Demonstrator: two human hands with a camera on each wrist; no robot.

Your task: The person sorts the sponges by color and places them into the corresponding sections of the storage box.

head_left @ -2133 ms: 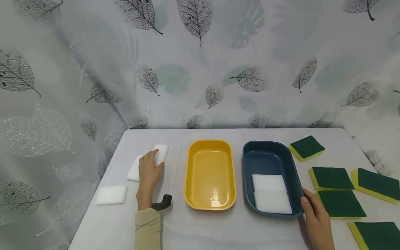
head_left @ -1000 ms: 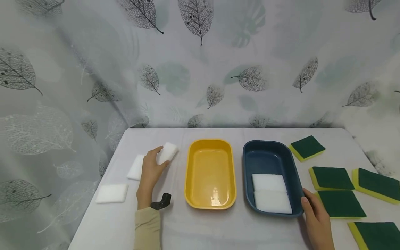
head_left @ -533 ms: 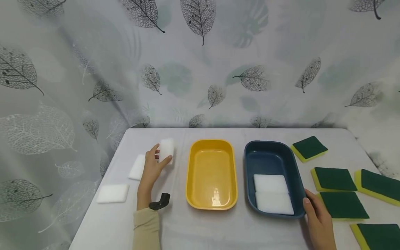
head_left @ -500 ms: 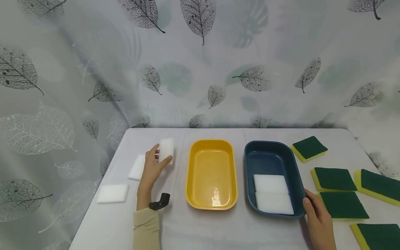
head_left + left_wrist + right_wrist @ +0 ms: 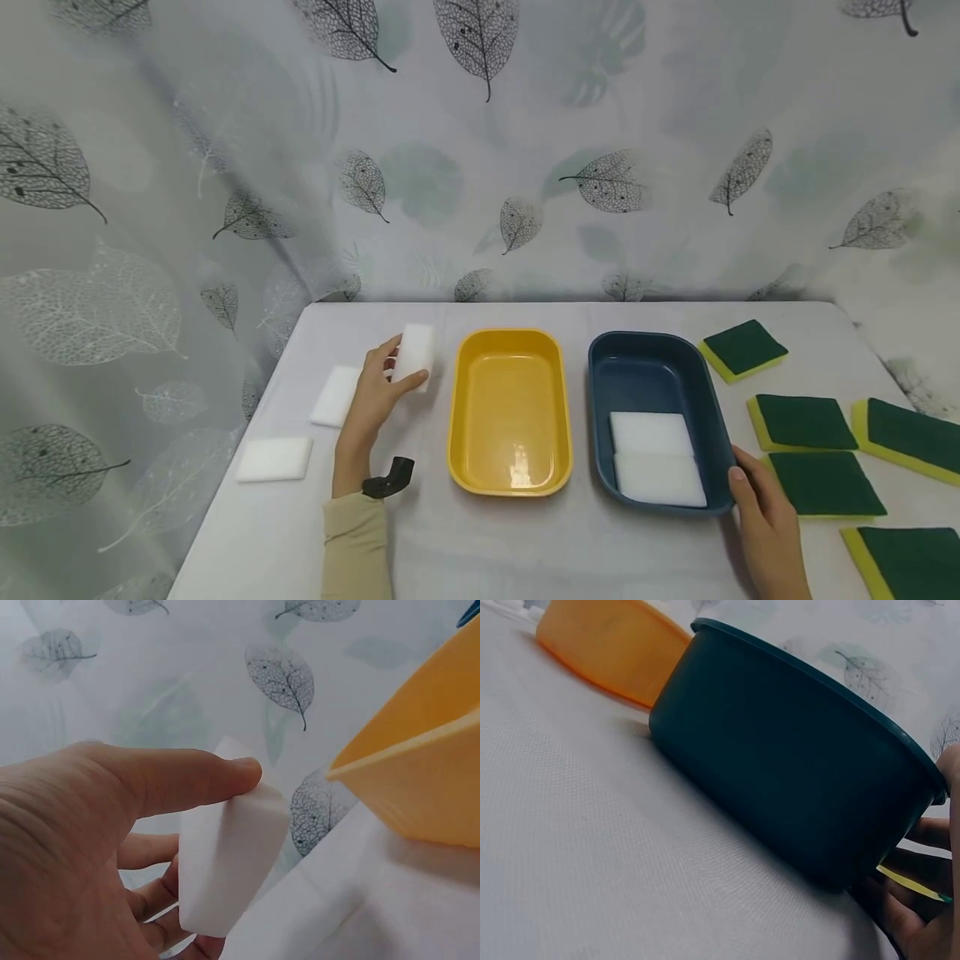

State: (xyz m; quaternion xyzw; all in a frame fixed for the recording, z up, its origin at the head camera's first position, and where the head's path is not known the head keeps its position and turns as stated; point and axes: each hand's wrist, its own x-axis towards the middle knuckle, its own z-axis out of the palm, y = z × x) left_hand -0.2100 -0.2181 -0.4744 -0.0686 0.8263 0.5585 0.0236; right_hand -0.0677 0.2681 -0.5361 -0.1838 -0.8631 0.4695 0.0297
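My left hand [image 5: 375,385] pinches a white sponge [image 5: 415,354] between thumb and fingers, holding it on edge to the left of the yellow tray [image 5: 454,408]. In the left wrist view, the thumb lies over the top edge of the white sponge [image 5: 232,855] and the other fingers are behind it. My right hand [image 5: 768,525] holds the near right corner of the dark blue tray [image 5: 596,417], with the thumb at its rim. Inside that tray, two white sponges [image 5: 651,433] lie flat, side by side, in its near half.
Two more white sponges lie on the table at the left, one farther back [image 5: 335,396] and one nearer [image 5: 273,459]. Several green-and-yellow scouring sponges [image 5: 805,422] are spread over the right side. A leaf-patterned curtain [image 5: 480,167] hangs behind the white-covered table.
My left hand has picked up the white sponge from the table, turned it on edge and carried it right, towards the yellow tray. The right hand stays at the blue tray.
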